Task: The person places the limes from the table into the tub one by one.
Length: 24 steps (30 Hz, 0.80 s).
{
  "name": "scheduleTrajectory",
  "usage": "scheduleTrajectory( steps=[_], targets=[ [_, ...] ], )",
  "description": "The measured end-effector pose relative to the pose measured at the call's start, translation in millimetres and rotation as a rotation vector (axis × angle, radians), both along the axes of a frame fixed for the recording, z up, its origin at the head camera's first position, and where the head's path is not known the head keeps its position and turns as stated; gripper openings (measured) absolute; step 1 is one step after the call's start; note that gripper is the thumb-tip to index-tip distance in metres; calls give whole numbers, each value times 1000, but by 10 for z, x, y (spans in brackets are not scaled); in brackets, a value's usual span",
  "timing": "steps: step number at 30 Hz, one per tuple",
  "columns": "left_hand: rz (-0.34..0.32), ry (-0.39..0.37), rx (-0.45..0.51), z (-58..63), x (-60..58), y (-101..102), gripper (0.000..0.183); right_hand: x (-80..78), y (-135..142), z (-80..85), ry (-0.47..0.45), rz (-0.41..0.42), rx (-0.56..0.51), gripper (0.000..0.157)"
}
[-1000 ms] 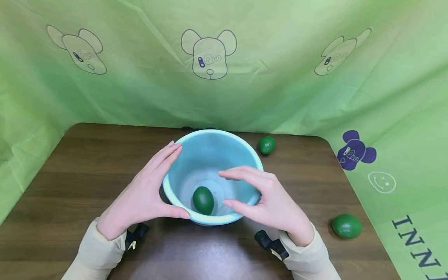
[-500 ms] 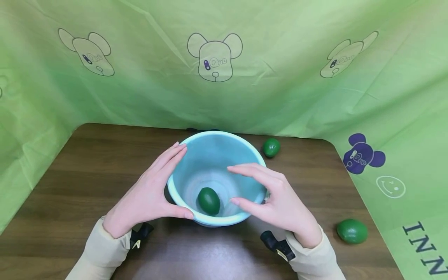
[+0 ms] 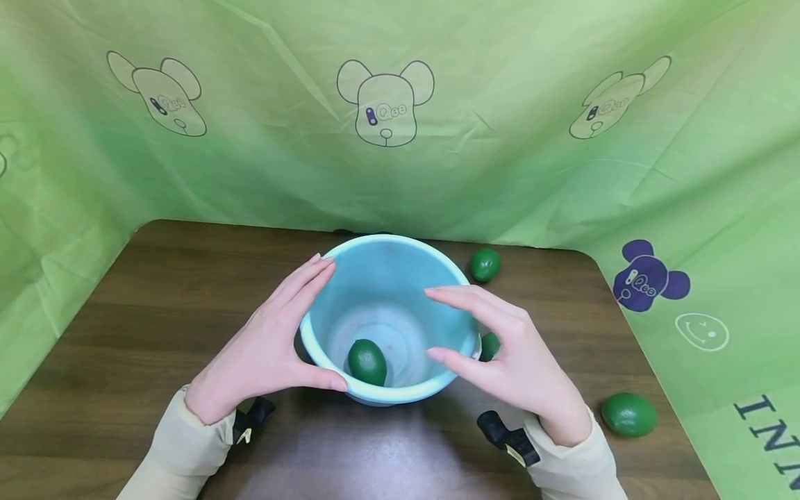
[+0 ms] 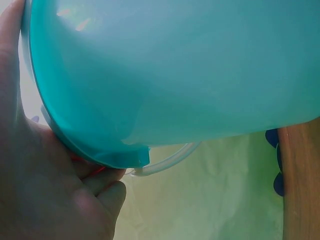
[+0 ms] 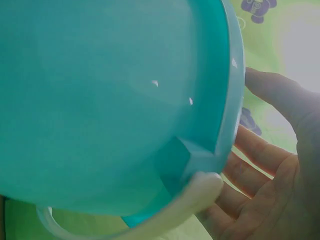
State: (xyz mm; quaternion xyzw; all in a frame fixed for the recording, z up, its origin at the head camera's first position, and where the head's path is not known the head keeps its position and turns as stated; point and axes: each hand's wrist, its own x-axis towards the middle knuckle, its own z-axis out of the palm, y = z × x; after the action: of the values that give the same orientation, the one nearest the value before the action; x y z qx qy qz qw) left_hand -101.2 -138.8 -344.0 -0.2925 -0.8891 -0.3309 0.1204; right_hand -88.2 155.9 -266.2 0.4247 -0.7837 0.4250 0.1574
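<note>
A light blue bucket (image 3: 400, 278) stands on the table in the head view. Its left rim is in my left hand (image 3: 265, 340): the thumb lies along the near edge and the fingers reach up the far left side. In the left wrist view, fingers curl at the rim beside a pale handle (image 4: 167, 162). My right hand (image 3: 500, 347) hovers at the right rim, thumb and fingers spread apart with nothing between them. Inside the bucket, at the lower left of its floor, lies a dark green egg-shaped fruit (image 3: 367, 362). The pale handle (image 5: 175, 210) also hangs below the rim in the right wrist view.
Past the bucket's far right side lies a small green fruit (image 3: 485, 264). Another green fruit (image 3: 490, 345) is partly hidden behind my right hand, and a larger one (image 3: 628, 414) sits near the table's right edge. A green printed curtain (image 3: 387, 180) surrounds the table (image 3: 187, 292).
My right hand has moved right, from over the bucket's inside toward its rim, uncovering a green fruit beside it. The fruit inside has rolled slightly left. My left hand stays on the rim.
</note>
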Motion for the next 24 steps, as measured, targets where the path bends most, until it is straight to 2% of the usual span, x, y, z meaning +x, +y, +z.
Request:
scheduleTrajectory(
  steps=[5,19,24],
  targets=[
    [-2,7,2,-12,0,1,126,9,67,10,0,-27,-10,56],
    [2,15,-6,-38,-10,3,126,20,303,64,73,-107,-48,53],
    [3,16,-5,-48,-8,4,127,18,461,48,71,-177,-65,53]
  ],
)
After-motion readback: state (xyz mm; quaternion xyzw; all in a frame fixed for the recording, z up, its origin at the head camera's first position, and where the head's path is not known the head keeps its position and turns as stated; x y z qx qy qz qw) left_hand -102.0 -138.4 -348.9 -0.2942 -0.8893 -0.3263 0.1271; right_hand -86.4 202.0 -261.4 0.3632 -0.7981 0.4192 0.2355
